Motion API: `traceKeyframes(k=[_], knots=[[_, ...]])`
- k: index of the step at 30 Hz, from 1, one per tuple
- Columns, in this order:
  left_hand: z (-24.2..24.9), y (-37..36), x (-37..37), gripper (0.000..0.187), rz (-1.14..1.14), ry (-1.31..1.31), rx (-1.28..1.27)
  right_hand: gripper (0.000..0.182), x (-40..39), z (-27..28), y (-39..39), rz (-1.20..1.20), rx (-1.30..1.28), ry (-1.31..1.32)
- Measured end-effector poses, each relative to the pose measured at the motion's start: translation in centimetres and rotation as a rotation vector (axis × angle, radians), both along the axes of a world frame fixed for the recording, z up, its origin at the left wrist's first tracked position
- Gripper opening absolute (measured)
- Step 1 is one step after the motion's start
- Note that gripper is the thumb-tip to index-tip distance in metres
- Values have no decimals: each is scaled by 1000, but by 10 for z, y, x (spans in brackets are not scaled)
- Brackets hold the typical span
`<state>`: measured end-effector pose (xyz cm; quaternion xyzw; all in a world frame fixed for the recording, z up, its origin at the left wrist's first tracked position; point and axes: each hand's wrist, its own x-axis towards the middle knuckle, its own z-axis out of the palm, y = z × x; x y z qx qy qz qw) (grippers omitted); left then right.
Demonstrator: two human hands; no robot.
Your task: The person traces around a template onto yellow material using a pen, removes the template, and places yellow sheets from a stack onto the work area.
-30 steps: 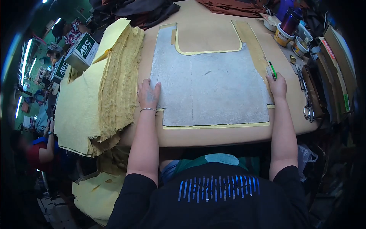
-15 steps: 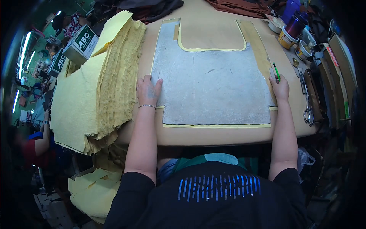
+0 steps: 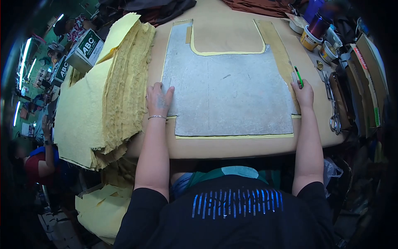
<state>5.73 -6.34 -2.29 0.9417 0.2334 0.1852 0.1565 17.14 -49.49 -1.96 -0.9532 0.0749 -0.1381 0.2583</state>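
A large grey U-shaped template (image 3: 232, 91) lies flat on the table, with a brown strip along its right arm. Thin borders of a yellow sheet (image 3: 232, 137) show beneath its edges. My left hand (image 3: 159, 99) rests on the template's left edge, fingers apart and thumb on the grey surface. At the right edge, my right hand (image 3: 303, 93) is closed around a green pencil (image 3: 299, 76) that points up and away. Its fingers touch or lie very close to the template's side; exactly how they meet it is hidden.
Left of the template rises a thick stack of yellow sheets (image 3: 103, 95), with ABC boxes (image 3: 86, 50) behind. Scissors (image 3: 335, 112), tubs (image 3: 310, 40) and cardboard pieces (image 3: 367, 79) line the right side. Dark fabric lies at the far edge. A co-worker (image 3: 39, 162) is at lower left.
The template, stack and left hand appear slightly further left in view. Both hands keep nearly the same pose on the template. The co-worker's forearm at left has shifted.
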Motion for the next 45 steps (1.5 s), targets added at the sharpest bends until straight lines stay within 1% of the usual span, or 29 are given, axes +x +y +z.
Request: traceKeyframes(k=[5,10,13,16,18,20,21,22,23,24,26,27,30,32,34,36,37,38,39,40,41,43,45], knots=[[-4,3,0,46,-10,-7,5,34,-1,-2,-2,5,-28,-2],[-1,2,0,47,-7,12,-10,35,0,-2,-3,12,2,-8],[2,-2,-1,43,5,26,13,35,-1,-2,-4,19,12,-18],[11,-25,-2,37,46,-81,103,33,1,-3,-5,47,2,-56],[0,-42,4,30,-87,-251,214,32,8,-9,-13,103,9,-65],[-9,-57,17,27,-307,-326,203,30,22,-20,-30,165,92,-85],[6,-68,15,29,-341,-156,79,30,28,-25,-37,188,159,-106],[25,-78,15,32,-382,6,-53,29,27,-21,-37,120,244,-86],[26,-82,21,32,-386,13,-69,29,30,-14,-36,45,327,-65],[26,-83,28,31,-397,19,-85,27,31,-3,-23,66,504,-112],[26,-77,44,38,-401,78,-115,25,25,15,9,86,864,-189],[25,-72,48,42,-411,109,-127,25,20,30,38,81,894,-220],[0,-60,50,54,-356,26,-35,27,-8,71,123,367,828,13],[4,-54,48,59,-377,103,-94,25,-19,79,178,600,896,261],[4,-51,45,61,-385,133,-137,20,-39,87,244,685,876,435],[2,-51,47,60,-379,103,-148,17,-41,82,290,1040,740,611],[-25,-54,50,59,-362,-75,-13,16,-43,79,312,1115,645,656],[-30,-57,58,60,-337,12,5,17,-44,75,331,1186,549,702],[-30,-57,63,61,-315,100,27,17,-44,69,347,1234,406,677],[-31,-59,61,62,-295,132,186,17,-46,62,359,1279,264,649],[-22,-58,54,63,-270,159,345,18,-50,62,368,1301,154,624],[-8,-49,46,64,-398,113,118,18,-55,62,377,1311,65,624],[-8,-49,42,65,-391,91,134,17,-61,64,382,1325,-25,616]])
